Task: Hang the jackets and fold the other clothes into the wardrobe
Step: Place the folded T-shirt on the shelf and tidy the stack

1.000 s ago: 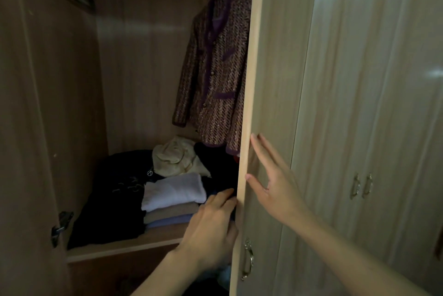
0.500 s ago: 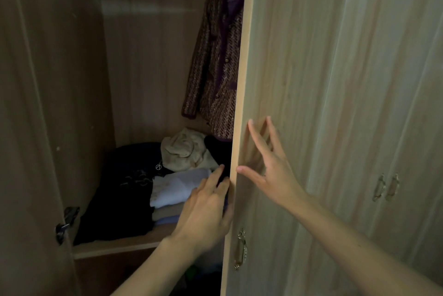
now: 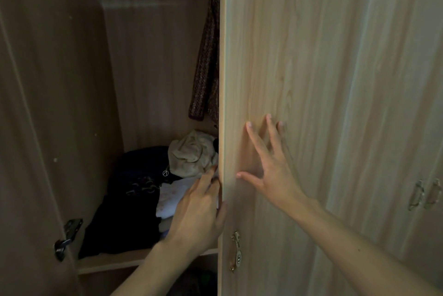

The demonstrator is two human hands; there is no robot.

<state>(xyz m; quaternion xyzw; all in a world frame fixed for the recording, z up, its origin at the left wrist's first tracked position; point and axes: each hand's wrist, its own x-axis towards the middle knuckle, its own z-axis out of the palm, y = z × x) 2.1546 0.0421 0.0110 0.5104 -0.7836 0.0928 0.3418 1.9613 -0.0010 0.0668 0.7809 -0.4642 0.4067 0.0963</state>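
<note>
Left hand pinched the wardrobe door edge, thumb in front, fingers behind, just beside the folded clothes on the shelf. Right hand lay flat on the door face, fingers spread wide. Jacket hung inside, above the pile. Since half a second before, the door had swung further shut, hiding most of the jacket.

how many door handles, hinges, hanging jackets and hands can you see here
door handles: 3
hinge: 1
hanging tweed jacket: 1
hands on the wardrobe door: 2, left hand and right hand
total: 7
</note>
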